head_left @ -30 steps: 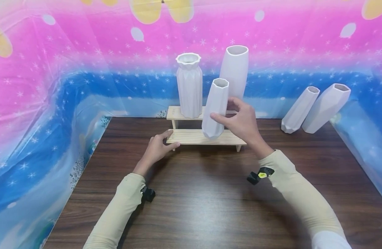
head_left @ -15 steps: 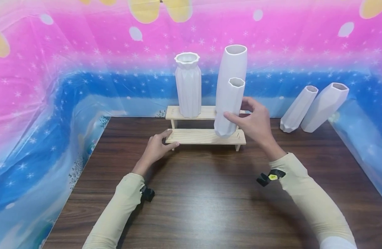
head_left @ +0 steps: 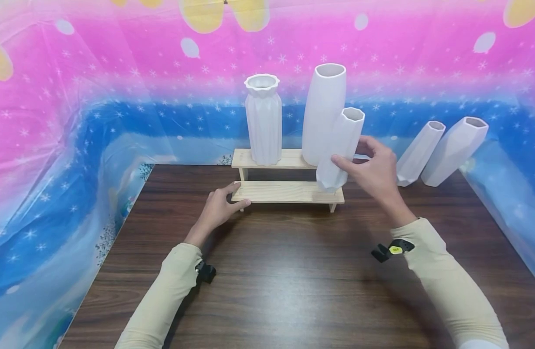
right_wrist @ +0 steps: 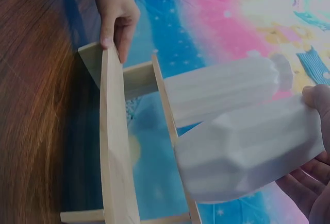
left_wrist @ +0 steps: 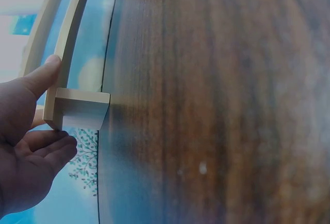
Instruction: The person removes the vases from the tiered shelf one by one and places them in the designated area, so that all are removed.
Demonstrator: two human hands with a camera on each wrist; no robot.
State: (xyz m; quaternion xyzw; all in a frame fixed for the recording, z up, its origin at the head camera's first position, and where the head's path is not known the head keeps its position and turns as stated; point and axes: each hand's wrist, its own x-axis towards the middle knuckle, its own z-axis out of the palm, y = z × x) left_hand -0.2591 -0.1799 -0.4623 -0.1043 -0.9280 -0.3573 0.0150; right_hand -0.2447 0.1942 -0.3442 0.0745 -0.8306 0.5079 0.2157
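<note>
My right hand (head_left: pixel 374 167) grips a slim white faceted vase (head_left: pixel 340 150), thumb in front and fingers behind it. The vase leans a little to the right over the right end of the lower step. In the right wrist view its base (right_wrist: pixel 198 170) hangs clear of that lower step (right_wrist: pixel 116 141). At the left end of the two-step wooden stand (head_left: pixel 285 192), my left hand (head_left: pixel 218 208) pinches the lower board. The left wrist view shows the thumb on its edge (left_wrist: pixel 66 44) and the fingers curled by the end.
On the upper step stand a fluted white vase (head_left: pixel 264 126) with a scalloped rim and a taller smooth white vase (head_left: pixel 323 111). Two more white vases, a narrow one (head_left: pixel 420 152) and a wider one (head_left: pixel 455 150), stand at the right on the brown wooden table (head_left: pixel 285 281). A patterned cloth (head_left: pixel 141 97) hangs behind.
My right hand has carried the slim vase to the right, from the middle of the lower step toward its right end. The left hand has stayed on the stand.
</note>
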